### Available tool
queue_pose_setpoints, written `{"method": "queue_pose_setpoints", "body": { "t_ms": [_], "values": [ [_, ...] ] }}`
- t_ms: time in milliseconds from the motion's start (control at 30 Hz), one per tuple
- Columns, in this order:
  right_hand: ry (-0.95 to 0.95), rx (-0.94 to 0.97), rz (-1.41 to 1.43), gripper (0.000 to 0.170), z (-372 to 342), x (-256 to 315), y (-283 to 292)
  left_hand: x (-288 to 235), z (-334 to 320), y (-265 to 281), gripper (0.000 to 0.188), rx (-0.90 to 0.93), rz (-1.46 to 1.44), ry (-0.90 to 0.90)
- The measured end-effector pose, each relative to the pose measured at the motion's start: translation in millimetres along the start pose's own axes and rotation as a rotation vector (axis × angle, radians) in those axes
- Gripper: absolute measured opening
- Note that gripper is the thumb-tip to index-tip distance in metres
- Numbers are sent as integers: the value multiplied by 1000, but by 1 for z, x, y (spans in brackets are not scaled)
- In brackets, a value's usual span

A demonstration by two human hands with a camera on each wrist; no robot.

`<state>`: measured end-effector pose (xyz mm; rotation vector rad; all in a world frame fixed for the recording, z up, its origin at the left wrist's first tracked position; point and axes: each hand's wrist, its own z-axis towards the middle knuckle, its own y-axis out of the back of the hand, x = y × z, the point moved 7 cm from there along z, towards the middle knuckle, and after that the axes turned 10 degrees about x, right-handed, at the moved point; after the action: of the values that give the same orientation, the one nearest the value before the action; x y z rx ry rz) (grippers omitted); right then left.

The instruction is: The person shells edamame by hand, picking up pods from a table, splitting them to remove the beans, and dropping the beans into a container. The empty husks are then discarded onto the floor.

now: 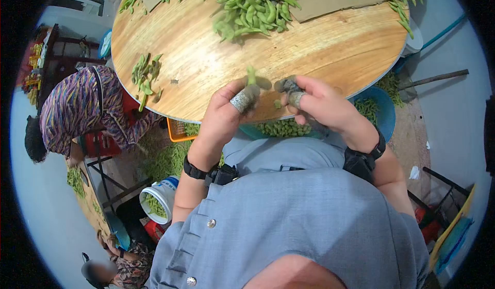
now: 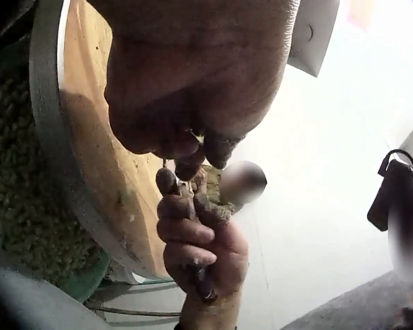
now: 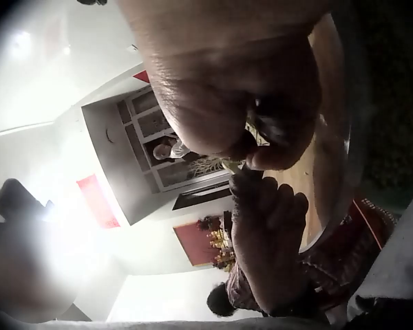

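My left hand pinches a green soybean pod between thumb and finger, over the near edge of the round wooden table. A silvery wrap covers the left thumb. Facing it across a small gap is my right hand, its fingers curled and its thumb wrapped too; I cannot tell what its fingertips hold. A small green bean shows just below the right fingertips. Under the table edge, shelled beans fill a teal basin. Both hands come close together in the wrist views.
A big heap of pods lies across the table's far side, beside cardboard. Dark, spent-looking pods lie at left. A blue basin stands right, a white bucket left. Two other people sit at left.
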<state>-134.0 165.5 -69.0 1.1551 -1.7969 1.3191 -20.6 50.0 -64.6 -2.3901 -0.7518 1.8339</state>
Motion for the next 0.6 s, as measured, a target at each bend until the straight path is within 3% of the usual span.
{"method": "queue_pose_setpoints", "body": {
  "t_ms": [33,100,233,467,533,600],
  "values": [
    [-2,2,2,18,-1,-2,-1,0,0,-2,25,-3,-1,2],
    [269,-63,-3,16,-5,13,3,-1,-1,-10,24,10,-141,-1],
    [163,-77,50,16,-11,16,-3,-5,-1,-13,22,28,-19,27],
    [134,39,-197,19,-8,25,-12,0,-4,-19,19,15,189,70],
    [156,99,-155,41,-4,21,-16,1,-3,-17,18,-9,215,79],
    [146,96,-166,42,-2,20,-15,3,-1,-16,18,3,223,87]
  ]
}}
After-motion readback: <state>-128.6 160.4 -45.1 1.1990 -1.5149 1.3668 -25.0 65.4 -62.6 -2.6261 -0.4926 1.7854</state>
